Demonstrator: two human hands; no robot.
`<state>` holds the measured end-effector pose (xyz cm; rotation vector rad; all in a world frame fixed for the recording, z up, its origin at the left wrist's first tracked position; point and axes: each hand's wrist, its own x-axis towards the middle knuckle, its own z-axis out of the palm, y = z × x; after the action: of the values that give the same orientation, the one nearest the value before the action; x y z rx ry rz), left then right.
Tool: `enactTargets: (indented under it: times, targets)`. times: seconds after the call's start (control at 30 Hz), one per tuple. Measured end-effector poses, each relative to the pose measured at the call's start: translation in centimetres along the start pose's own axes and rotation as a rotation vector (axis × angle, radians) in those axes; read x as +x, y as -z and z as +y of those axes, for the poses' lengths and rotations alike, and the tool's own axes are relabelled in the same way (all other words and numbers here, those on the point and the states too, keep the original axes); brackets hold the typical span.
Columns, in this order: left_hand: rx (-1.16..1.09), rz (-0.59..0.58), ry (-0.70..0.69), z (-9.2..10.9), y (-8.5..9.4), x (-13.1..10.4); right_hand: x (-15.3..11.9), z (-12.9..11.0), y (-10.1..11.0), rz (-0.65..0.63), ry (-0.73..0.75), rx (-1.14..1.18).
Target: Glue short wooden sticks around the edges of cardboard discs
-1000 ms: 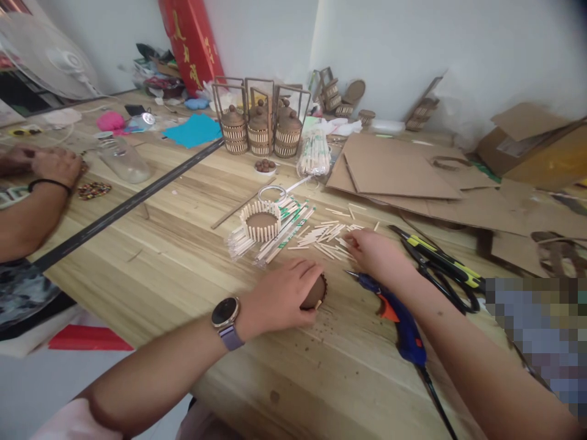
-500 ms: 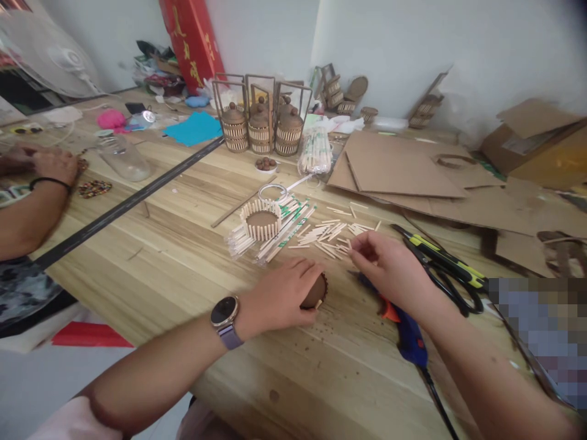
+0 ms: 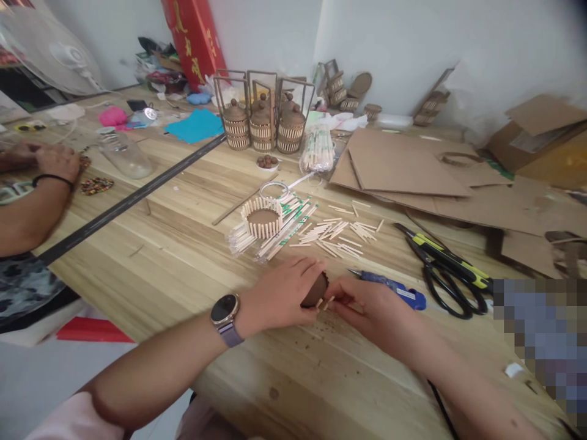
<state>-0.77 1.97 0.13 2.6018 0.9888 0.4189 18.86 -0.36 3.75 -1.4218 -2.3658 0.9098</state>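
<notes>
My left hand (image 3: pixel 288 291) is closed round a small brown cardboard disc (image 3: pixel 314 289) with a ridged edge, held tilted just above the wooden table. A short pale stick stands at the disc's near edge. Pinched in my right hand (image 3: pixel 360 299) is another short wooden stick (image 3: pixel 328 303), its end close to that edge. Under and behind the right hand lies a blue glue gun (image 3: pixel 403 294), partly hidden. Beyond the hands are loose cut sticks (image 3: pixel 328 235) and a round cardboard base ringed with upright sticks (image 3: pixel 262 219).
Black scissors (image 3: pixel 447 284) and a yellow-black utility knife (image 3: pixel 452 260) lie at right, before cardboard sheets (image 3: pixel 413 162). Finished lidded baskets (image 3: pixel 262 125) stand at the back by a bowl of brown beads (image 3: pixel 267 162). Another person's hands (image 3: pixel 55 162) work at far left.
My right hand has moved left and down from the loose sticks to the disc, carrying a stick. The left hand stays on the disc. More of the glue gun and scissors shows.
</notes>
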Motion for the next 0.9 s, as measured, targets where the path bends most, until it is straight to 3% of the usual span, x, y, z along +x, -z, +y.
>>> enactTargets:
  times: [0.9]
  targets:
    - [-0.040, -0.009, 0.005, -0.1, -0.1, 0.0, -0.1, 0.3, -1.9, 0.105, 0.117, -0.148]
